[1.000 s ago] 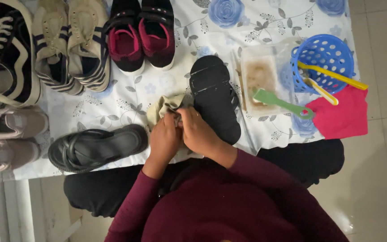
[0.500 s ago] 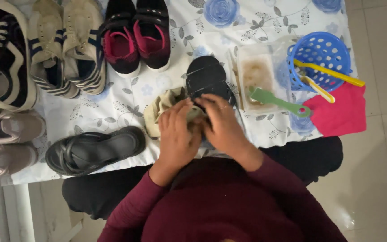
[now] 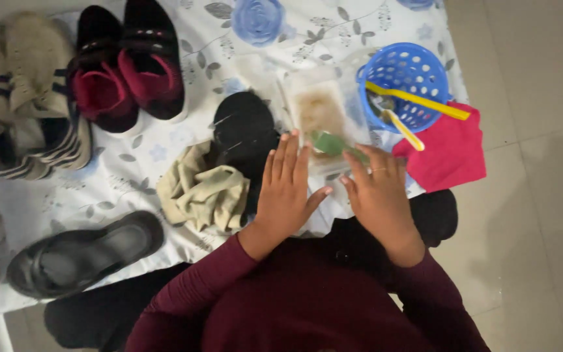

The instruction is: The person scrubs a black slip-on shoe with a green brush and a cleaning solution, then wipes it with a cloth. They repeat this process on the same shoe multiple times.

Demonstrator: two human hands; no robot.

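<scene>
Black sandal (image 3: 245, 133) | lies sole-up on floral sheet (image 3: 197, 39), beside beige cloth (image 3: 204, 190) | left hand (image 3: 286, 189) flat, fingers spread, holding nothing | right hand (image 3: 378, 192) fingers touching green brush (image 3: 335, 145) at clear tray (image 3: 320, 107) | second sandal (image 3: 79, 254) untouched | blue basket (image 3: 406, 81) near.

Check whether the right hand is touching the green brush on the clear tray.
Touching: in the head view, right hand fingertips lie on the green brush handle, covering its near end.

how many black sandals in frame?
2. One black sandal lies lower left on the floral cloth; the other is centre, beside the left hand. More may be out of frame.
</scene>
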